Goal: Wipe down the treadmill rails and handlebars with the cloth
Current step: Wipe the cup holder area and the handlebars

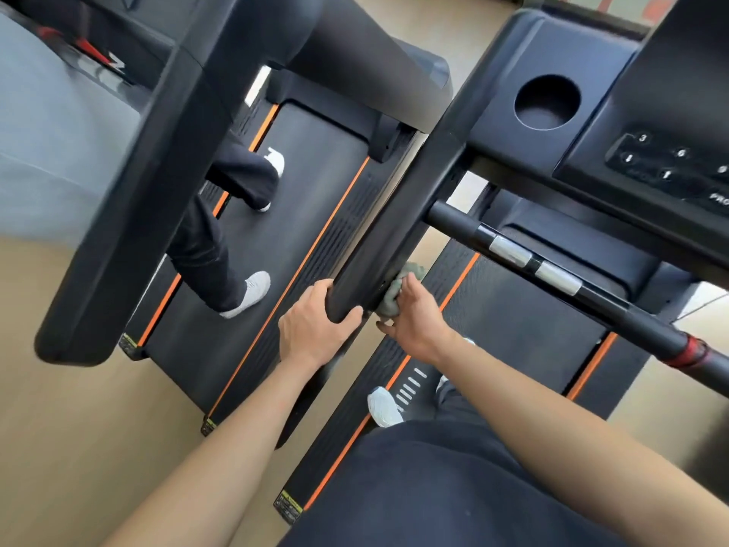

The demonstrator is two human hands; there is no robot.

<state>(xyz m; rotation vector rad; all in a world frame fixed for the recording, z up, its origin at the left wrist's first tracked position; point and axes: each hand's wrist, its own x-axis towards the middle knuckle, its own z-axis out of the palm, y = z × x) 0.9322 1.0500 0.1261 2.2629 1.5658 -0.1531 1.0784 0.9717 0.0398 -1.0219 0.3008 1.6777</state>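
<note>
Cloth (389,301), grey-green and bunched, is in your right hand (414,315), just below the middle of the view. The fingers curl round it and press it against the side of the black side rail (394,215) near its free end. At 9 o'clock from the cloth, your left hand (311,329) wraps fingers and thumb round the rail's rounded tip.

The best approach is probably to hold the rail firmly with that hand and draw the cloth up the rail toward 1 o'clock. Roll it over the top and underside, then lift the left hand so the tip gets wiped too.

Farther off, the handlebar (552,272), with silver sensor pads, runs toward 4 o'clock and likely comes next. The console (651,159) lies beyond at 2 o'clock. At 10 o'clock, another person's legs (221,238) stand on the neighbouring treadmill (315,215).
</note>
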